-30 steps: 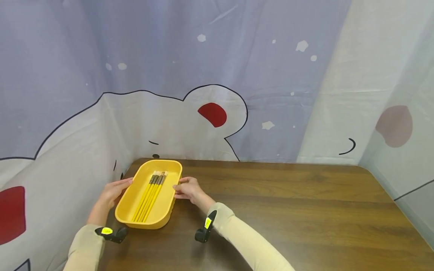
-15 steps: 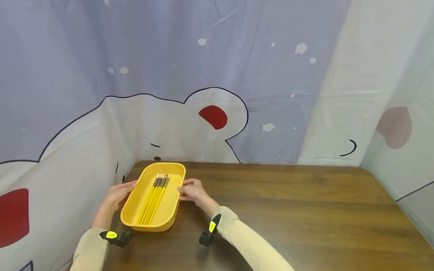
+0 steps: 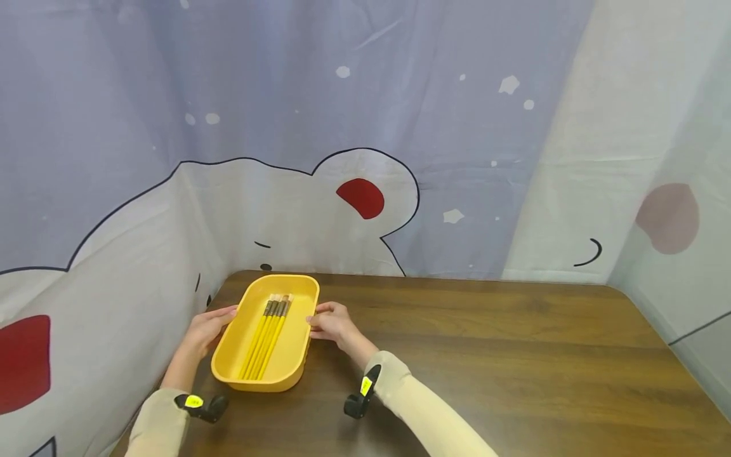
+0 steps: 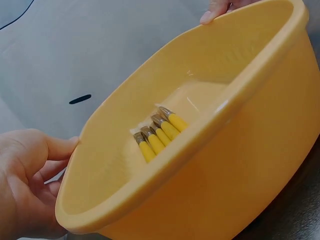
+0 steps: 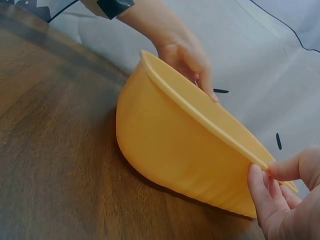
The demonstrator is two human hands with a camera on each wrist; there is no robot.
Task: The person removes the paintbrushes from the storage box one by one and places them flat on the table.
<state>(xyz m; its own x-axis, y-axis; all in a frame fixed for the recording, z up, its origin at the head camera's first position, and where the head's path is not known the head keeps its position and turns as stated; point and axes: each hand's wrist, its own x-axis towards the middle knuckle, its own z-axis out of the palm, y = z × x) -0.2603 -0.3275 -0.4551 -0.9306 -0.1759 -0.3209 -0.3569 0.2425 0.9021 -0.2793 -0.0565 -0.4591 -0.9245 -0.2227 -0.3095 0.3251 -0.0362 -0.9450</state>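
Both hands hold a yellow oblong plastic tray (image 3: 297, 355) by its long sides, at the left of the table. Several paintbrushes (image 3: 265, 343) with yellow handles lie side by side in it, pale bristles toward the far end. My left hand (image 3: 201, 333) grips the left rim, its thumb on the edge and its fingers against the outer wall in the left wrist view. On the opposite side my right hand (image 5: 287, 195) pinches the rim between thumb and fingers. The tray's base sits close over the wood in the right wrist view.
The brown wooden table (image 3: 485, 368) stretches away to the right of the tray. A printed fabric curtain (image 3: 457, 127) rises behind the table's far edge and stands close along its left side, near my left hand.
The tray has shifted slightly to the right with both hands still holding it. The paintbrushes have travelled along inside. The head view has also moved a little.
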